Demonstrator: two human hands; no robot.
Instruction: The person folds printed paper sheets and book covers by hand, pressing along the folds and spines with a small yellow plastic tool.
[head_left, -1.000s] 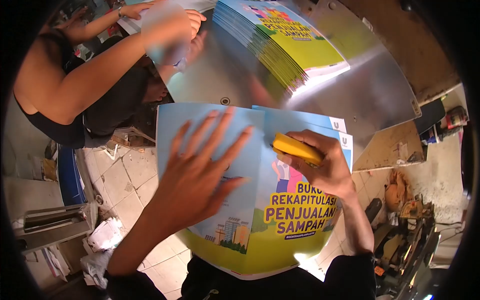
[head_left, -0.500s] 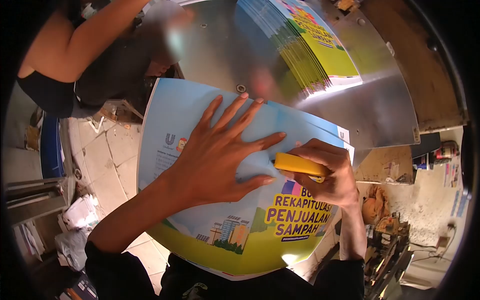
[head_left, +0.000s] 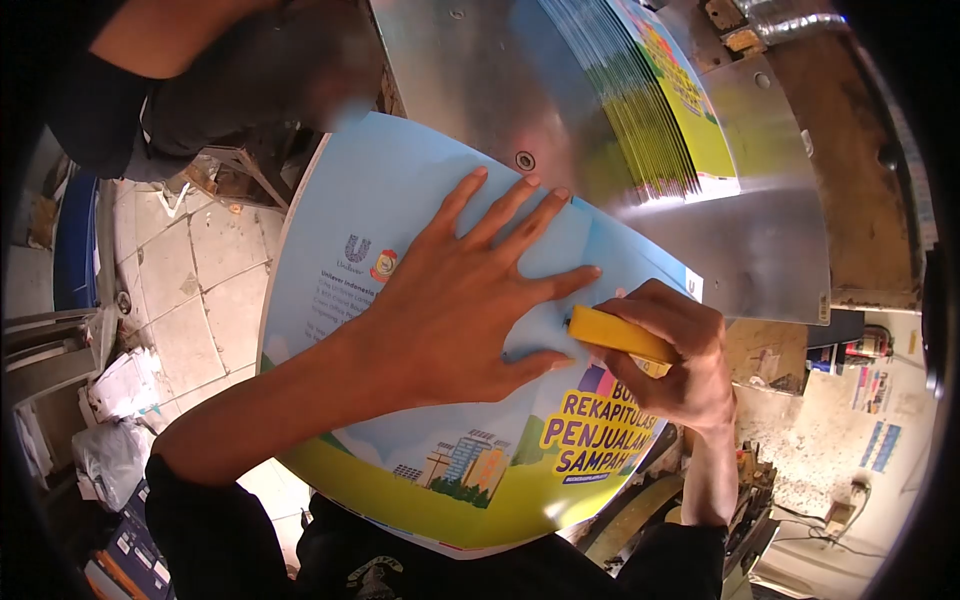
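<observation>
Room to pass over the tabletop [head_left: 730, 245] between the open booklet [head_left: 440, 430] and the stack [head_left: 640, 110]; the left hand [head_left: 470, 290] blocks the booklet's middle

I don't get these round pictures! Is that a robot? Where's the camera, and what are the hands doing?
No robot here, just a person with two bare hands. The camera is worn on their head, looking forward and down, so you see roughly what they see. The left hand lies with fingers spread on an open printed cover, blue on top and green below. The right hand grips a yellow tool, perhaps a stapler, over the cover. Beyond it, a stack of booklets sits on a shiny metal table. At the top left is another person's arm.
</observation>
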